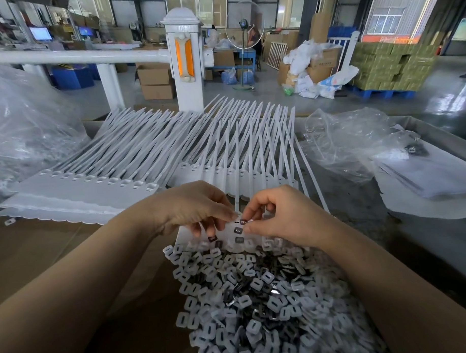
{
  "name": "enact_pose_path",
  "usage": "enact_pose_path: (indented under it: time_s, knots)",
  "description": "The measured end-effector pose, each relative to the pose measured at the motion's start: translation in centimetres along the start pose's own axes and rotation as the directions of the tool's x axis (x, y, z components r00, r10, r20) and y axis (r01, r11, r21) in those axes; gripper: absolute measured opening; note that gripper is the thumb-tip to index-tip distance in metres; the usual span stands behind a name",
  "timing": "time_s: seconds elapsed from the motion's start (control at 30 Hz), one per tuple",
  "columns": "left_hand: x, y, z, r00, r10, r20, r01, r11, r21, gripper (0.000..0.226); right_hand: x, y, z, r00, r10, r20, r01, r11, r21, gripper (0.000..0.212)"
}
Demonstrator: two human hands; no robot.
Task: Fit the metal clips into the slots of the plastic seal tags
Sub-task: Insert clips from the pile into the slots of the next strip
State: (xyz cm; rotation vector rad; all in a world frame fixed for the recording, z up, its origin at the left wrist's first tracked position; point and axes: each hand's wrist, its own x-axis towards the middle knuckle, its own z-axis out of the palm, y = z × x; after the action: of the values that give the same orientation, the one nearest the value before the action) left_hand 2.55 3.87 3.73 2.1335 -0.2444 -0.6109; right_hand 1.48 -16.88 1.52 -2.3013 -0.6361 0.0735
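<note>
A white strip of seal tags lies at the near middle of the table, its slots partly filled with dark metal clips, just above a heap of loose clips. The left hand pinches the strip's upper edge, and the right hand has its grip closed on one clip at a slot. Stacked tag strips crowd the far side, crumpled plastic bags the right edge; no writing is legible.

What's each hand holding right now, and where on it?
Left hand grips the white plastic seal tag strip at its upper left edge. Right hand pinches a small dark metal clip at the strip's top slot.
</note>
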Motion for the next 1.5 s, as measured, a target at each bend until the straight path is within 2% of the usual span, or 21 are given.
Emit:
enact_pose_path:
  time_s: [0.1, 0.2, 0.4, 0.5, 0.87, 0.93, 1.13, 1.5]
  knots:
    - [0.1, 0.1, 0.1, 1.0, 0.008, 0.01, -0.008, 1.0, -0.03, 0.017, 0.0, 0.0, -0.1, 0.998, -0.013, -0.066, 0.014, 1.0, 0.004, 0.014]
    - [0.2, 0.1, 0.5, 0.998, 0.066, 0.002, -0.066, 0.997, -0.03, 0.009, 0.0, -0.2, -0.2, 0.995, -0.028, -0.091, 0.03, 0.999, 0.017, 0.015]
    - [0.2, 0.2, 0.7, 0.982, 0.163, -0.093, -0.16, 0.986, 0.04, 0.003, -0.1, -0.2, -0.5, 0.995, -0.014, -0.101, 0.025, 0.994, 0.107, 0.014]
    - [0.1, 0.2, 0.8, 0.976, 0.178, -0.124, -0.176, 0.984, 0.026, 0.004, 0.1, -0.1, -0.7, 0.993, 0.025, -0.119, -0.006, 0.987, 0.16, 0.007]
    - [0.2, 0.2, 1.2, 0.973, 0.181, -0.145, -0.191, 0.98, -0.058, 0.007, 0.2, -0.2, -0.5, 0.994, 0.045, -0.098, -0.032, 0.991, 0.128, 0.011]
    - [0.3, 0.1, 1.4, 0.968, 0.19, -0.166, -0.196, 0.98, -0.018, 0.005, 0.2, -0.2, -0.4, 0.993, 0.057, -0.102, -0.049, 0.996, 0.08, 0.012]
    - [0.6, -0.7, 1.3, 0.934, 0.24, -0.266, -0.16, 0.944, 0.29, 0.009, 0.1, 0.2, 0.1, 0.983, 0.158, -0.093, -0.169, 0.978, -0.123, 0.018]
    - [0.5, -0.8, 1.5, 0.903, 0.378, -0.206, -0.258, 0.859, 0.443, 0.019, -0.1, -0.5, 0.2, 0.978, 0.179, -0.107, -0.197, 0.96, -0.198, 0.018]
